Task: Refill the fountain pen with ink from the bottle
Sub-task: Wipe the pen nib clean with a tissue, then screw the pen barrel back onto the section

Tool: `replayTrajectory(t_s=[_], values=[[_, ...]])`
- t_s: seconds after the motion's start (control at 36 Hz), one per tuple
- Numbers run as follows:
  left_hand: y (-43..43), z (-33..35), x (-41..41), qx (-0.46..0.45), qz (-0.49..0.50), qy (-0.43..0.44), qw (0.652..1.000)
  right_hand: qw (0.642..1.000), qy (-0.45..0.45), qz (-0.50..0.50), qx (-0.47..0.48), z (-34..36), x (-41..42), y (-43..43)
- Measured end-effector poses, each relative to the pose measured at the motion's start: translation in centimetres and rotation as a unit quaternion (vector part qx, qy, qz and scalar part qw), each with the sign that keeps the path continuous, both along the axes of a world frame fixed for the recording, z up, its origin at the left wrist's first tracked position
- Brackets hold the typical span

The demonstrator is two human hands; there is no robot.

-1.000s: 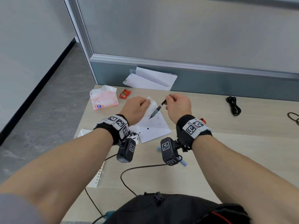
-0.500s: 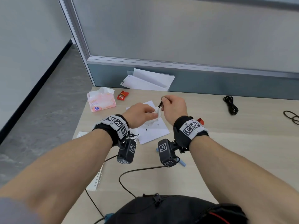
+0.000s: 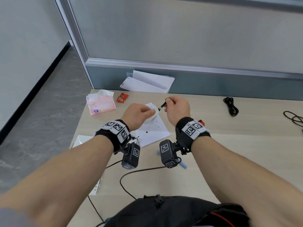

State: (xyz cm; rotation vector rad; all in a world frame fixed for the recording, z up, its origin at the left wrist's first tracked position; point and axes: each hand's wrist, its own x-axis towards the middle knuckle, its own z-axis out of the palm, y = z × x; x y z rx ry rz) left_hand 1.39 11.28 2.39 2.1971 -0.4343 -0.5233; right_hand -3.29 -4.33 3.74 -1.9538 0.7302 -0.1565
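Tissue pack (image 3: 100,104) far left on desk (image 3: 229,153), sheet (image 3: 152,133) at centre, cable (image 3: 231,106) right (papers (image 3: 147,82) behind, against partition (image 3: 196,38))

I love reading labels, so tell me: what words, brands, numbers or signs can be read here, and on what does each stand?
No text here can be read.
Pink tissue pack: a round blue logo, too blurred to read.
Red wrapper: print too small to read.
Left wrist band and right wrist band: black-and-white square code patterns, no letters.
White sheet: ink spots only, no writing.
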Motion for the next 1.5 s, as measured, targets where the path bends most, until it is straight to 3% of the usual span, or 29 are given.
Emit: replayTrajectory(t_s=[0.19, 0.39, 0.53, 0.97, 1.17, 1.31, 1.5], values=[[-0.5, 0.8, 1.2, -0.05, 0.092, -0.009, 0.994, 1.0, -0.01, -0.006, -0.026, 1.9, 1.0, -1.2], [-0.8, 2.5, 0.6, -0.021, -0.043, -0.034, 0.998, 0.999, -0.035, -0.003, -0.034, 3.5, 1.5, -0.1], [0.0, 2.0, 0.9, 0.02, -0.075, -0.067, 0.995, 0.999, -0.043, -0.018, -0.028, 4.2, 1.6, 0.4], [0.5, 3.0, 0.8, 0.04, -0.051, -0.107, 0.992, 0.999, -0.047, -0.012, -0.019, 5.7, 1.1, 1.0], [1.3, 3.5, 1.1, 0.061, -0.033, -0.134, 0.988, 0.997, -0.048, 0.035, -0.056, 5.9, 1.4, 1.4], [2.7, 2.9, 1.2, 0.094, -0.01, -0.136, 0.986, 0.994, -0.015, 0.073, -0.082, 5.1, 0.7, 1.6], [3.7, 2.3, 1.4, 0.111, 0.004, -0.167, 0.98, 0.955, 0.144, 0.222, -0.136, 2.6, -1.4, 1.1]])
